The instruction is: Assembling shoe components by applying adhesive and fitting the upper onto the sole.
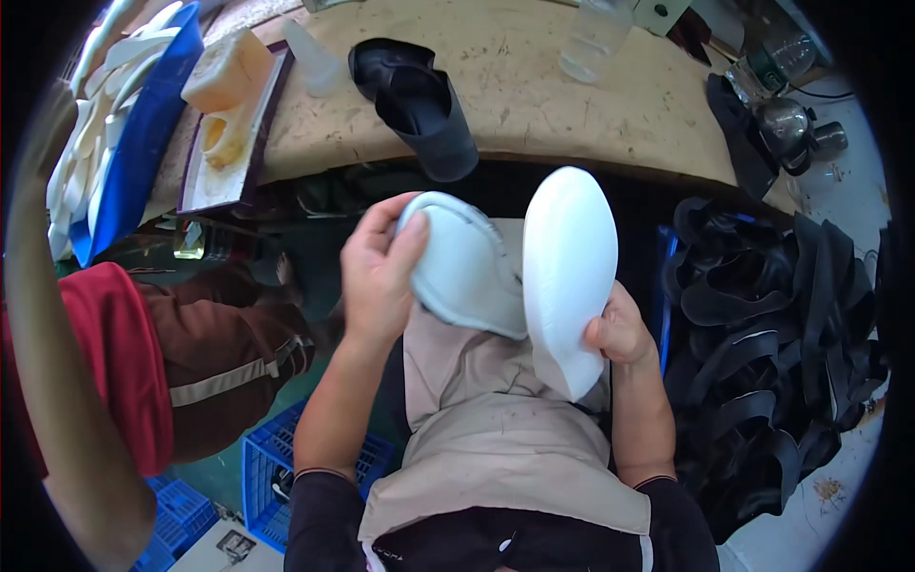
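Observation:
My left hand (pixel 376 276) is closed on a pale grey, sole-shaped piece (pixel 459 262), its thumb on the face and a raised rim running around the edge. In my right hand (pixel 624 329) is a thick white wedge shoe sole (pixel 570 257), gripped low on its right side and held upright. The two pieces are side by side above my lap; the grey one's lower end comes up against or just behind the white one. Beyond them, at the table's front edge, a black wedge sandal (pixel 424 119) lies with its heel toward me.
Black sandal uppers (pixel 762 353) are heaped at the right. On the table (pixel 515 105) are a tray (pixel 214 181) with a yellowed block (pixel 229 71), a white bottle (pixel 313 57) and a clear cup (pixel 596 38). A blue bin (pixel 157 124) holds white soles; beside it sits another person (pixel 119 357).

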Demonstrator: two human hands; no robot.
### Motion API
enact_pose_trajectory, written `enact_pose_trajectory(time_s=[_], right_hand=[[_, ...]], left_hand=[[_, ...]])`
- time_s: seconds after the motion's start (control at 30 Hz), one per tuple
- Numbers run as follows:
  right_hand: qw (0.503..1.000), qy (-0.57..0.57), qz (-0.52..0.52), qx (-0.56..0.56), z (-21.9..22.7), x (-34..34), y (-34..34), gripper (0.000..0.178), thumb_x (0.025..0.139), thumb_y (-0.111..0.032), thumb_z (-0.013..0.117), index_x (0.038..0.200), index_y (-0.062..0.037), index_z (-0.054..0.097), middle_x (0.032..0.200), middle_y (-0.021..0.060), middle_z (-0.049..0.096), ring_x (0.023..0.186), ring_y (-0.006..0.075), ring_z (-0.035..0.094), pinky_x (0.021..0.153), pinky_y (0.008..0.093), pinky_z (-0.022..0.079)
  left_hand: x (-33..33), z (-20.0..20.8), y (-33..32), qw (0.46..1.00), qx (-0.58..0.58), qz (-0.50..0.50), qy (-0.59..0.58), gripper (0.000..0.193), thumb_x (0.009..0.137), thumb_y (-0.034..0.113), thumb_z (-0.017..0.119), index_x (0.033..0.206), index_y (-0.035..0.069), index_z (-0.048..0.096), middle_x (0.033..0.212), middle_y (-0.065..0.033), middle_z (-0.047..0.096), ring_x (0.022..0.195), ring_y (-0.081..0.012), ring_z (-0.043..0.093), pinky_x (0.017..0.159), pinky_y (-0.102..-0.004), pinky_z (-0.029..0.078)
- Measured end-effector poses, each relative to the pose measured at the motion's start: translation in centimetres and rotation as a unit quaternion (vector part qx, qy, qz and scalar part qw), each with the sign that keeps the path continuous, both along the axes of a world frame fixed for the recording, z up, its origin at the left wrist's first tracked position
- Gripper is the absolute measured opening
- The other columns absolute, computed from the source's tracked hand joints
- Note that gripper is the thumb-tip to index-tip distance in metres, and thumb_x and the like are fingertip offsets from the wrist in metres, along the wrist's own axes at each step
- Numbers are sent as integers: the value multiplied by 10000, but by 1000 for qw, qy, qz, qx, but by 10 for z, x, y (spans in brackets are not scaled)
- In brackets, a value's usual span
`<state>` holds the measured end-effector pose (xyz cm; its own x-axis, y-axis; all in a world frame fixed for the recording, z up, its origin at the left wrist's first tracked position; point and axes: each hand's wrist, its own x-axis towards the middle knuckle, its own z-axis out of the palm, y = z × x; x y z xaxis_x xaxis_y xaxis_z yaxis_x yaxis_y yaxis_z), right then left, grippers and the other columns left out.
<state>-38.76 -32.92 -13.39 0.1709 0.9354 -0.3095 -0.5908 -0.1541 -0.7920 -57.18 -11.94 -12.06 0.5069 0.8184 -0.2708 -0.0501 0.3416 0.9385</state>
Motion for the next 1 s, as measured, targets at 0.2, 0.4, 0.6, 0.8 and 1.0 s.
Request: enact_pose_trajectory(time_s=[0.2, 0.4, 0.6, 0.8, 1.0], right_hand=[[996, -80, 31, 6, -61, 21, 18, 658, 846, -313, 804, 1308, 89, 563, 1124, 226, 701, 864, 280, 699, 757, 346, 574], [984, -159, 75, 13, -90, 16, 47, 534, 928, -349, 723, 1208, 94, 623, 1024, 219, 725, 789, 266, 701, 697, 316, 565], [962, -257, 93, -3, -99, 12, 70, 542, 1016, -442, 590, 1081, 91, 662, 879, 190, 735, 683, 248, 690, 613, 305, 540], [951, -293, 99, -17, -95, 10, 82, 561, 1035, -460, 553, 1058, 89, 667, 839, 183, 733, 652, 243, 682, 595, 300, 532], [950, -294, 102, -29, -89, 1, 94, 546, 1037, -448, 553, 1060, 85, 670, 838, 176, 734, 654, 240, 680, 601, 299, 532]], left_hand=[[39, -100, 11, 978, -180, -16, -104, 350, 1076, 241, 551, 1290, -21, 640, 1121, -84, 704, 924, -111, 628, 813, -235, 518], [31, -128, 38, 992, -106, -23, -64, 321, 1077, 221, 546, 1224, -23, 694, 1028, -76, 727, 869, -101, 638, 788, -229, 529], [35, -125, 44, 994, -74, -50, -66, 308, 1068, 211, 559, 1160, -26, 732, 982, -78, 740, 826, -100, 643, 766, -218, 534], [33, -112, 49, 993, -47, -74, -80, 291, 1056, 184, 568, 1150, -32, 739, 988, -85, 748, 815, -101, 644, 761, -213, 538], [24, -109, 58, 993, -38, -82, -71, 277, 1050, 163, 570, 1142, -32, 744, 975, -88, 754, 805, -102, 643, 764, -214, 539]])
